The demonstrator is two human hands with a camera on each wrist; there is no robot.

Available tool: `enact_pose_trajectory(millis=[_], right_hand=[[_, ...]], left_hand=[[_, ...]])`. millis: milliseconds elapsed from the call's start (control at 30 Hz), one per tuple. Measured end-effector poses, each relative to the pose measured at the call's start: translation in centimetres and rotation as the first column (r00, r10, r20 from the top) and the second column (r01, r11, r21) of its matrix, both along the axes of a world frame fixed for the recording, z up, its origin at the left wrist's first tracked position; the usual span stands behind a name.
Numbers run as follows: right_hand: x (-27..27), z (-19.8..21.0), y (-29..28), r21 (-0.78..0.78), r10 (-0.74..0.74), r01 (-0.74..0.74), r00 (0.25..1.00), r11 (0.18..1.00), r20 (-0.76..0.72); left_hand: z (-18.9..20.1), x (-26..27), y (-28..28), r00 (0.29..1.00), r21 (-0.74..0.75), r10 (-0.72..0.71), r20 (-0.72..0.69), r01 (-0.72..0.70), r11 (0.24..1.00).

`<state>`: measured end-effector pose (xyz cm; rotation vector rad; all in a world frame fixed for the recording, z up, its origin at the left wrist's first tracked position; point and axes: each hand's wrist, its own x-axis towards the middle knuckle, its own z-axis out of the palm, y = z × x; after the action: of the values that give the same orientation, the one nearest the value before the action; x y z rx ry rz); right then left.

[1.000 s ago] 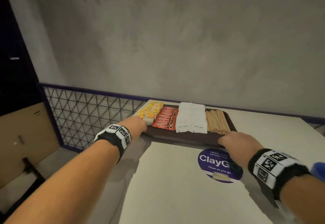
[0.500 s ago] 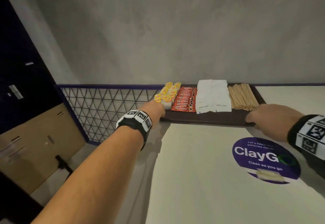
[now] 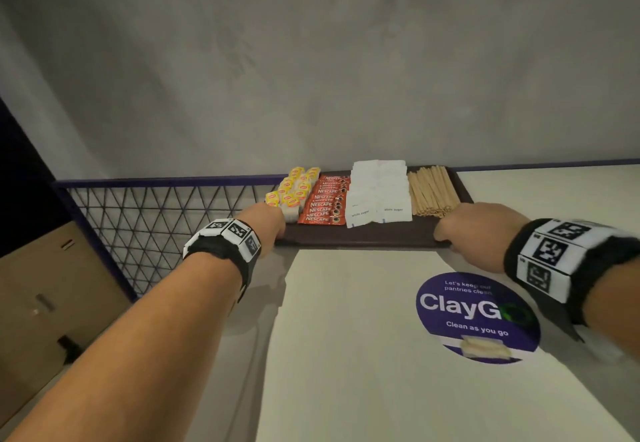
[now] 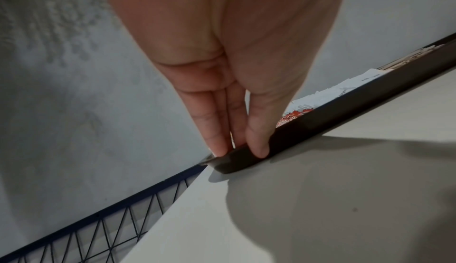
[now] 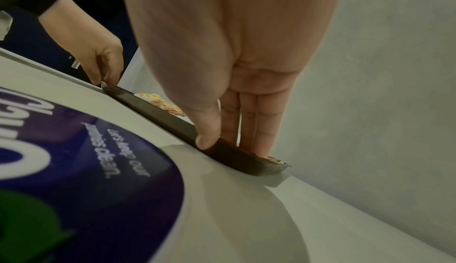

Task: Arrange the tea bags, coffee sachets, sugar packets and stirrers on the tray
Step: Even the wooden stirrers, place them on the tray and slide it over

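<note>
A dark brown tray [image 3: 363,237] lies at the table's far edge against the wall. It holds, from left to right, yellow tea bags [image 3: 294,188], red coffee sachets [image 3: 323,204], white sugar packets [image 3: 379,192] and wooden stirrers [image 3: 431,190]. My left hand [image 3: 273,226] pinches the tray's near left corner. In the left wrist view, that left hand [image 4: 238,150] has its thumb on the outer wall of the tray [image 4: 345,109] and its fingers inside. My right hand [image 3: 460,230] pinches the near right corner the same way, as the right wrist view shows of the right hand [image 5: 233,147] and tray [image 5: 158,111].
A round purple ClayGo sticker [image 3: 478,317] lies on the white table, near my right wrist. A blue wire-mesh rail [image 3: 156,219] runs along the table's left side, with a cardboard box [image 3: 52,285] below it. The grey wall [image 3: 346,77] stands right behind the tray.
The tray has turned from an angled position to lie square along the wall, farther back on the table. Both hands have kept hold of its near corners.
</note>
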<state>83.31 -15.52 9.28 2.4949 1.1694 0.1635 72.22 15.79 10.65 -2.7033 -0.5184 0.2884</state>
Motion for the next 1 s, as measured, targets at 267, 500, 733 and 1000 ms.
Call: enact_pose_trajectory(millis=[267, 500, 733, 1000], right_hand=[[-1.2, 1.2, -1.8, 0.171, 0.011, 0.008, 0.994, 0.985, -0.109], [-4.8, 8.1, -14.0, 0.359, -0.181, 0.236, 0.967, 0.903, -0.179], [-9.1, 16.0, -27.0, 0.713, 0.299, 0.696, 0.665, 0.086, -0.685], [-11.7, 9.6, -38.0, 0.512, -0.274, 0.722, 0.667, 0.465, -0.693]], left_hand=[[0.6, -1.4, -0.4, 1.000, 0.033, 0.002, 0.028, -0.003, 0.999], [7.7, -4.8, -10.0, 0.972, -0.018, -0.125, 0.201, 0.131, 0.991], [12.9, -6.4, -28.1, 0.829, 0.068, -0.439, 0.346, 0.445, 0.893], [6.9, -7.1, -48.6, 0.715, -0.285, -0.642, 0.278, 0.699, 0.656]])
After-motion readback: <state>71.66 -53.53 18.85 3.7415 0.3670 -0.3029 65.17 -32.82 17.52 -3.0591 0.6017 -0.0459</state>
